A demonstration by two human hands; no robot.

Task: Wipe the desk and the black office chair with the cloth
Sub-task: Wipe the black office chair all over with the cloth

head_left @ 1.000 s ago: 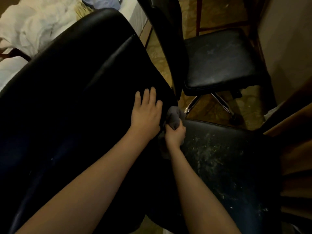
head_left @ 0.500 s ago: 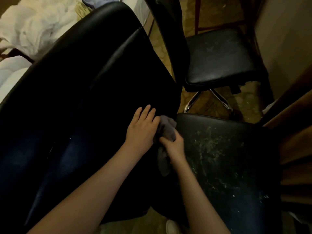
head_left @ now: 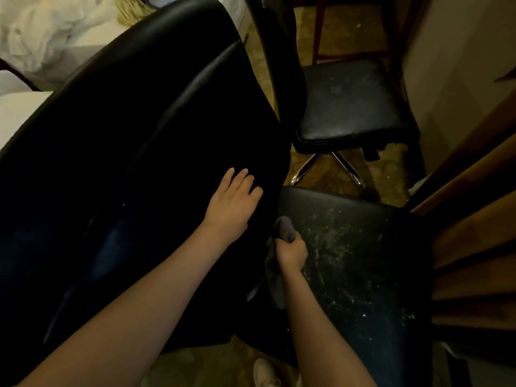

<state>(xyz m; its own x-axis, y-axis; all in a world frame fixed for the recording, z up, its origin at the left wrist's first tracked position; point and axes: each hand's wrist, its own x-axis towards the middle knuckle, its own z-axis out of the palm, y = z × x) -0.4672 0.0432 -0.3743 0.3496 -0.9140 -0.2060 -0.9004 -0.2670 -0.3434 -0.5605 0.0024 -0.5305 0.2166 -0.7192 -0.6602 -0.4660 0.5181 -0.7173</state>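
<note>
— The cloth (head_left: pixel 282 241), where is it sitting?
— It is bunched up in the right hand (head_left: pixel 291 251), down in the gap where the chair's back (head_left: pixel 134 141) is meeting its seat (head_left: pixel 363 252). The fingers are squeezing tight around it, and one grey end is hanging down below the fist.
— What is the left hand (head_left: pixel 233 208) doing?
— It is lying flat on the chair's back, fingers out straight and close together.
— Is the seat looking clean?
— No, pale dusty specks are showing all over it. A second black chair (head_left: pixel 351 107) is standing just behind.
</note>
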